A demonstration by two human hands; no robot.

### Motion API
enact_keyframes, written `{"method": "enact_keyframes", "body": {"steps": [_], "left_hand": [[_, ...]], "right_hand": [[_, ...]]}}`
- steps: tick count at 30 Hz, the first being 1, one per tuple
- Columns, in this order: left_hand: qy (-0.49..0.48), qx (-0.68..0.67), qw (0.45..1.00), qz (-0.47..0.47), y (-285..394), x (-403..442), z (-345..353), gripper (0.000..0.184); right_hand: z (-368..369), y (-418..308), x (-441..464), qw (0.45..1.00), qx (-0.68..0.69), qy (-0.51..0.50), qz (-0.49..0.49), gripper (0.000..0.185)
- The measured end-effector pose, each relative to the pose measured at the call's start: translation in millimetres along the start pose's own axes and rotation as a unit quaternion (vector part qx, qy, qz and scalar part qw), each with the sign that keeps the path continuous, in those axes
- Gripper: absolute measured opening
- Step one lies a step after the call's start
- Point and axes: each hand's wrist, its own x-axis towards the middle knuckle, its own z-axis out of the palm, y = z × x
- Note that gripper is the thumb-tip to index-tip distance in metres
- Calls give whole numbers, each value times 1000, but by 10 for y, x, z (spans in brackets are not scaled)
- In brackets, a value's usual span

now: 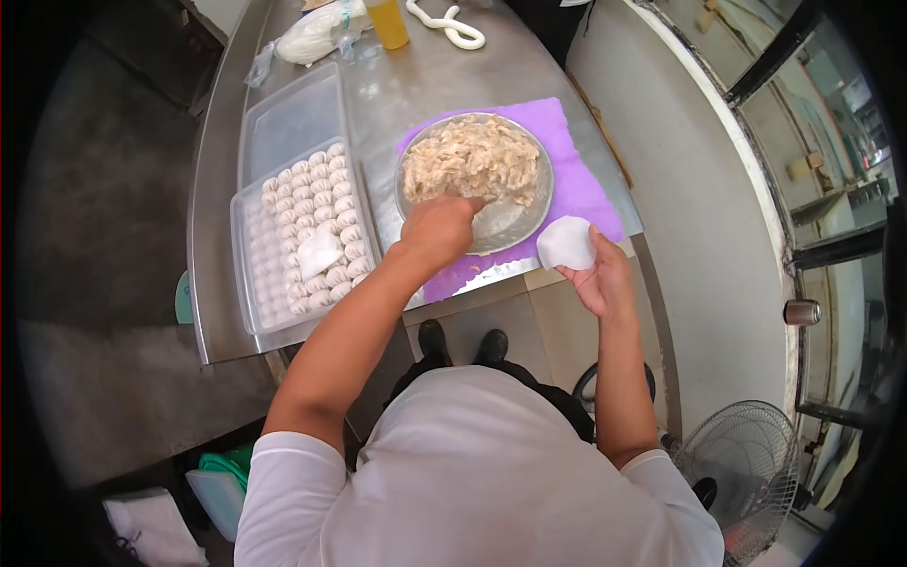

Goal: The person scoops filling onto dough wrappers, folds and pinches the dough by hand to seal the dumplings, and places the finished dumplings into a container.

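My left hand reaches over the near side of a round metal bowl with its fingers curled. What they grip, if anything, is hidden at the edge of the pale minced filling. Out past the bowl's right side, my right hand holds a thin round dough wrapper between thumb and fingers. To the left, pleated dumplings fill the right part of a clear plastic tray in rows. A loose white piece of dough lies on top of them.
A purple cloth lies under the bowl on the metal table. At the back are a white plastic bag, a container of yellow liquid and a dough rope. A fan stands at lower right.
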Motion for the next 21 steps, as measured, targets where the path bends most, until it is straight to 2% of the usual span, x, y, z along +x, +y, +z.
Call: {"method": "enact_keyframes", "body": {"steps": [2, 4, 8, 10, 14, 16, 19, 21], "left_hand": [[-30, 3, 999, 16, -37, -25, -79, 48], [-40, -21, 998, -50, -40, -66, -191, 44], [5, -31, 999, -22, -163, -105, 49, 42], [-78, -40, 995, -56, -76, -141, -94, 43], [-15, -35, 997, -69, -75, -102, -46, 50], [-52, -46, 998, -7, -103, -103, -2, 38], [-43, -82, 995, 26, -202, -188, -132, 33], [-30, -72, 997, -8, -197, -216, -111, 33]], "right_hand": [[-10, -14, 15, 1000, -4, -5, -4, 37], [29, -35, -13, 1000, -5, -9, -5, 37], [165, -27, 3, 1000, -1, 10, -7, 39], [149, -17, 12, 1000, 0, 9, -7, 38], [149, -12, 45, 1000, -4, 1, 1, 38], [156, -18, 54, 1000, -8, -5, 1, 37], [124, -4, 53, 1000, -4, -1, -1, 37], [136, 1, 60, 1000, -6, 5, 1, 36]]}}
